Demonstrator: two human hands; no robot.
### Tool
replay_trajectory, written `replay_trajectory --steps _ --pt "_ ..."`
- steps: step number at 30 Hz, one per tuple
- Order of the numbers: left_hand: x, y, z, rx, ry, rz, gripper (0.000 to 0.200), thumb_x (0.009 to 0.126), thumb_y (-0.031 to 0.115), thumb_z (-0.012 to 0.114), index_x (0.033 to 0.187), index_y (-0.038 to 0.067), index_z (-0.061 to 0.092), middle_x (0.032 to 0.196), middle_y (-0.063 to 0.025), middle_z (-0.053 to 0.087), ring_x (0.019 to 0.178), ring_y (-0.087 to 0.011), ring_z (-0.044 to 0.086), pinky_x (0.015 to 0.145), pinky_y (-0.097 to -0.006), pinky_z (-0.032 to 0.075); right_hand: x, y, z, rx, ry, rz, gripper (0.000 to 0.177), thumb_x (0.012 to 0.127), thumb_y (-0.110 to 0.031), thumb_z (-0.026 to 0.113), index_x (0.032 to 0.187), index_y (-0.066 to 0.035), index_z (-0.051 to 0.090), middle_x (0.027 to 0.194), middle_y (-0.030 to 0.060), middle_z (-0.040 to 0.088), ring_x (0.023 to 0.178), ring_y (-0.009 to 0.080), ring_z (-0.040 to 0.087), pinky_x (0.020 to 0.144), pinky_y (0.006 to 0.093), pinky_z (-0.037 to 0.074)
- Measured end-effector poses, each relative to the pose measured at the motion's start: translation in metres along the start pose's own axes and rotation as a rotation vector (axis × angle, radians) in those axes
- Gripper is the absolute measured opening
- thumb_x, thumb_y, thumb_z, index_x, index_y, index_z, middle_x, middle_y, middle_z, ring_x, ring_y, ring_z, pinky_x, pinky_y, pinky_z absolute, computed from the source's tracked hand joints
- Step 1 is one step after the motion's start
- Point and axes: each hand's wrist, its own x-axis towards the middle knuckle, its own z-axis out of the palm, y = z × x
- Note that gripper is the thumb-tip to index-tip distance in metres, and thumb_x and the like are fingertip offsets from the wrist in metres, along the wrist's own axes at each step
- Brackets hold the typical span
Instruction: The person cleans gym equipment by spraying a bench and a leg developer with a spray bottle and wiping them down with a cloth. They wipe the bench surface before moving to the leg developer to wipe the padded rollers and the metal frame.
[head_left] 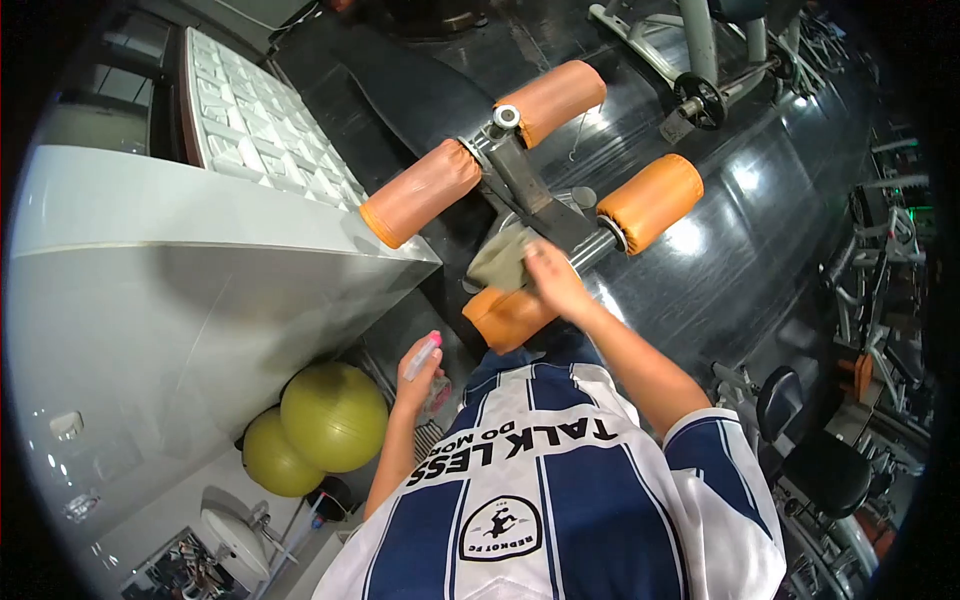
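My right hand is closed on a grey-green cloth, pressed against the metal frame of a gym bench between its padded rollers. Just below the cloth is the nearest orange roller, partly hidden by my hand and forearm. Another orange roller lies to the right. Farther off, two faded orange rollers, one on the left and one on the right, sit on the upper bar. Lower left, my left hand grips a small clear bottle with a pink top.
A white wall ledge runs along the left, close to the left roller. Two green exercise balls rest below it. Weight machines stand on the dark shiny floor at upper right, more along the right edge.
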Motion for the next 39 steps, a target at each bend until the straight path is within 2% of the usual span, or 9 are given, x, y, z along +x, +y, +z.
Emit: replay_trajectory --steps 5,10,12,16,18,28,31,34,39 --pt "0.017 0.003 0.017 0.152 -0.323 0.028 0.037 0.092 0.028 0.066 0.121 0.006 0.065 0.096 -0.0002 0.066 0.075 -0.0077 0.057 0.067 -0.0239 0.049 -0.018 0.023 -0.058 -0.425 0.086 -0.043 0.03 0.099 -0.026 0.049 0.116 -0.002 0.058 0.109 0.0204 0.065 0.105 0.0418 0.06 0.092 0.0418 0.047" --pt "0.017 -0.001 0.021 0.089 -0.315 0.022 0.036 0.092 0.027 0.067 0.119 0.003 0.065 0.094 -0.0016 0.067 0.072 -0.0078 0.058 0.065 -0.0242 0.049 -0.075 0.047 0.003 -0.942 -0.291 -0.412 0.039 0.089 -0.023 0.06 0.127 -0.015 0.058 0.151 0.0085 0.04 0.144 0.0293 0.029 0.116 0.0577 0.019" --pt "0.017 -0.008 0.008 0.151 -0.261 -0.009 0.035 0.092 0.029 0.067 0.114 0.001 0.066 0.087 -0.0014 0.065 0.07 -0.0084 0.057 0.063 -0.025 0.048 -0.072 0.052 0.044 -0.801 -0.425 -0.522 0.039 0.089 -0.031 0.061 0.124 -0.013 0.061 0.141 0.0073 0.052 0.137 0.0202 0.04 0.117 0.0498 0.023" --pt "0.02 -0.019 -0.022 0.188 -0.159 -0.014 0.033 0.092 0.031 0.066 0.107 0.001 0.068 0.078 -0.0001 0.063 0.066 -0.0084 0.056 0.06 -0.0253 0.047 -0.015 0.04 0.092 -0.768 -0.53 -0.449 0.029 0.092 -0.036 0.058 0.11 -0.015 0.064 0.118 0.0145 0.066 0.115 0.0296 0.06 0.102 0.0476 0.042" --pt "0.019 -0.017 -0.033 0.287 -0.083 -0.026 0.032 0.091 0.031 0.066 0.104 0.002 0.069 0.075 0.0003 0.062 0.064 -0.0085 0.056 0.059 -0.0259 0.046 0.018 0.035 0.104 -0.699 -0.591 -0.037 0.03 0.095 -0.039 0.052 0.107 -0.013 0.062 0.103 0.0201 0.068 0.097 0.0401 0.065 0.087 0.0529 0.048" --pt "0.01 -0.005 -0.006 0.131 -0.126 0.001 0.032 0.092 0.029 0.065 0.107 0.001 0.067 0.079 0.0 0.062 0.069 -0.0084 0.058 0.063 -0.0249 0.049 0.034 0.001 -0.004 -0.423 0.085 -0.154 0.031 0.099 -0.035 0.047 0.1 -0.006 0.059 0.085 0.0223 0.064 0.087 0.0451 0.061 0.077 0.0501 0.049" --pt "0.011 -0.013 0.003 0.089 -0.165 0.001 0.033 0.092 0.028 0.065 0.11 0.001 0.067 0.085 -0.0012 0.064 0.072 -0.0087 0.058 0.065 -0.0253 0.05 0.018 0.029 -0.037 -0.913 -0.185 -0.139 0.027 0.094 -0.031 0.053 0.098 -0.006 0.063 0.099 0.0158 0.067 0.101 0.0379 0.061 0.096 0.0519 0.044" --pt "0.015 -0.019 0.004 0.073 -0.191 -0.007 0.036 0.092 0.029 0.066 0.114 0.001 0.067 0.088 -0.003 0.066 0.072 -0.0092 0.059 0.066 -0.0257 0.05 -0.009 0.041 0.0 -1.192 -0.004 -0.494 0.026 0.087 -0.031 0.058 0.098 -0.012 0.071 0.102 0.0094 0.07 0.109 0.0279 0.061 0.098 0.0473 0.044" --pt "0.029 -0.036 -0.03 0.383 0.042 0.188 0.038 0.091 0.03 0.068 0.116 0.003 0.067 0.078 0.0016 0.062 0.066 -0.0069 0.053 0.057 -0.0251 0.044 -0.036 0.04 0.106 -0.885 -0.614 -0.265 0.032 0.089 -0.033 0.057 0.106 -0.008 0.065 0.095 0.0169 0.07 0.088 0.0318 0.068 0.085 0.0466 0.049"
